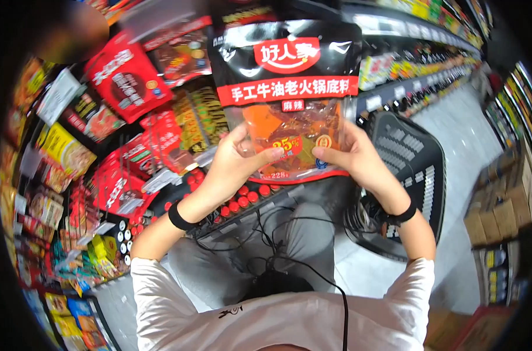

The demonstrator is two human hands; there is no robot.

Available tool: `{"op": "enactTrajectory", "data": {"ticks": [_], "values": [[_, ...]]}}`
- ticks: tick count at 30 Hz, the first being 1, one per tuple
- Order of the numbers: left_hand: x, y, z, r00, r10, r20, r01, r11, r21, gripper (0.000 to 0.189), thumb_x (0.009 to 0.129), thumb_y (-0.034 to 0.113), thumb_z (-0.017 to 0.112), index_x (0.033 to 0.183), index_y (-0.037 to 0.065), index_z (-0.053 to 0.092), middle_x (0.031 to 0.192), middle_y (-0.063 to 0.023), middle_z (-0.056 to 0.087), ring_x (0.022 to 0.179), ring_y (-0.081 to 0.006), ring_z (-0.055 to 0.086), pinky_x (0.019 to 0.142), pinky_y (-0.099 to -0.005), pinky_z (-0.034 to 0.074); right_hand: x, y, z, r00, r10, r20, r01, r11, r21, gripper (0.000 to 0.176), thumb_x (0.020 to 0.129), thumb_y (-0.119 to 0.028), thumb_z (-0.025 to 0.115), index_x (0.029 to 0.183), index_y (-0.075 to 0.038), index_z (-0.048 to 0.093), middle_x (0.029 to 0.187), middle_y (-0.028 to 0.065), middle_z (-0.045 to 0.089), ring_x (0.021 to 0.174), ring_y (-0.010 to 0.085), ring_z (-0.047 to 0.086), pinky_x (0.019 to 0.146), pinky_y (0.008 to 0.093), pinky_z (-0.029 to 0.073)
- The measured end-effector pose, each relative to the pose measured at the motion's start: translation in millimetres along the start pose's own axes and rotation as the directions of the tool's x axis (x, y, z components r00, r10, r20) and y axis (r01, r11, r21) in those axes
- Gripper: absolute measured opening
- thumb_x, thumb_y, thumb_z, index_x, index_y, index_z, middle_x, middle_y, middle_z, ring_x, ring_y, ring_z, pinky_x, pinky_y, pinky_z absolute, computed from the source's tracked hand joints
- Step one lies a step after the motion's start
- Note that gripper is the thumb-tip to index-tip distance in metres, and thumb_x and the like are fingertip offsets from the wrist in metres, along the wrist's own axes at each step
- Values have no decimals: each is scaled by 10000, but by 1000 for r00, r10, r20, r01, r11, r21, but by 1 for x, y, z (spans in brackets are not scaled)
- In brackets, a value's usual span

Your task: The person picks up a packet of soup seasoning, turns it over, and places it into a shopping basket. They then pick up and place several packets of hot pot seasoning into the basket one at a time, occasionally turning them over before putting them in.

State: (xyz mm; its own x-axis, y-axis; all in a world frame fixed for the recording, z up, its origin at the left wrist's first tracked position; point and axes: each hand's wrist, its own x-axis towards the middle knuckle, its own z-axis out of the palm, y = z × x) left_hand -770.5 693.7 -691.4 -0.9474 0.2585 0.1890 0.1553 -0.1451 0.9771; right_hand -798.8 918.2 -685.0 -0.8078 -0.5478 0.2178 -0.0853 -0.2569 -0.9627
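Both my hands hold up one packet of hotpot base, a black and red pouch with a clear window showing orange-red contents. My left hand grips its lower left side, thumb pressed on the front. On the lower right side, my right hand does the same, its thumb across the window. The fingers behind the packet are hidden. The packet's front faces me, its top tilted away. Behind it to the left hang red pouches and a yellow-green packet.
A black shopping basket with cables in it stands on the floor to my right. Red-capped jars line a low shelf in front. Cardboard boxes are stacked at far right. A black cable runs over my lap.
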Motion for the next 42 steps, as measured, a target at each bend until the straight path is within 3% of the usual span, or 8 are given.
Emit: {"op": "enactTrajectory", "data": {"ticks": [4, 10, 11, 16, 21, 25, 30, 42], "values": [[27, -11, 46, 987, -62, 147, 60, 998, 20, 418, 824, 35, 629, 1195, -1, 439, 1036, -86, 617, 892, -130, 614, 756, -250, 510, -48, -13, -26, 973, -115, -200, 95, 990, -106, 526, 816, 21, 601, 1284, 25, 363, 1222, 93, 514, 1090, 144, 506, 945, 297, 401], [65, -27, 131, 887, -84, 454, 156, 980, -124, 359, 822, 69, 639, 1143, -6, 496, 992, -74, 629, 855, -101, 606, 707, -240, 500, -130, -44, -67, 809, -66, -584, -91, 968, -235, 362, 850, -133, 616, 1157, 17, 497, 1042, 37, 600, 895, 81, 557, 790, 228, 451], [71, -33, 143, 860, -27, 510, 94, 990, -106, 314, 841, 150, 628, 1101, 10, 522, 904, -54, 634, 718, -68, 582, 573, -206, 487, -143, -51, -74, 779, -63, -624, -154, 945, -288, 336, 862, -188, 606, 1118, 16, 528, 990, 22, 613, 842, 64, 558, 737, 210, 452], [107, -46, 197, 728, -73, 682, 228, 964, -140, 379, 855, 189, 621, 1147, 8, 461, 977, -54, 601, 792, -75, 579, 671, -207, 487, -180, -87, -84, 650, -259, -714, -133, 886, -443, 377, 847, -176, 622, 1136, 44, 522, 1004, 56, 611, 893, 86, 561, 793, 227, 447], [138, -124, 259, 735, -177, 655, 354, 923, -148, 457, 782, 272, 706, 1105, 21, 502, 1009, -60, 588, 900, -123, 570, 810, -284, 463, -207, -63, -132, 510, -280, -813, -418, 745, -519, 298, 847, -237, 625, 1031, -7, 580, 767, 18, 624, 611, 80, 536, 525, 234, 418], [150, -210, 305, 634, -480, 606, 550, 831, 83, 275, 778, 310, 707, 932, 141, 555, 956, 2, 592, 903, -78, 534, 875, -308, 389, -231, -11, -188, 481, -278, -831, -584, 605, -541, 264, 813, -209, 619, 934, 25, 599, 695, 58, 616, 604, 111, 545, 553, 286, 433], [127, -224, 339, 559, -605, 567, 545, 783, 298, 504, 839, 358, 576, 1208, 32, 466, 1281, -170, 434, 1211, -272, 371, 925, -500, 300, -251, 53, -233, 361, -202, -911, -770, 487, -413, 330, 750, -274, 639, 901, 19, 625, 777, 216, 635, 714, 299, 630, 671, 363, 472], [127, -279, 371, 473, -689, 549, 729, 656, 196, 577, 831, 267, 595, 1289, 14, 351, 1303, -186, 372, 1237, -343, 349, 968, -473, 348, -267, 146, -294, 263, -186, -947, -884, 347, -314, 305, 741, -258, 631, 943, -30, 642, 908, 226, 630, 896, 362, 608, 783, 421, 474]]}}
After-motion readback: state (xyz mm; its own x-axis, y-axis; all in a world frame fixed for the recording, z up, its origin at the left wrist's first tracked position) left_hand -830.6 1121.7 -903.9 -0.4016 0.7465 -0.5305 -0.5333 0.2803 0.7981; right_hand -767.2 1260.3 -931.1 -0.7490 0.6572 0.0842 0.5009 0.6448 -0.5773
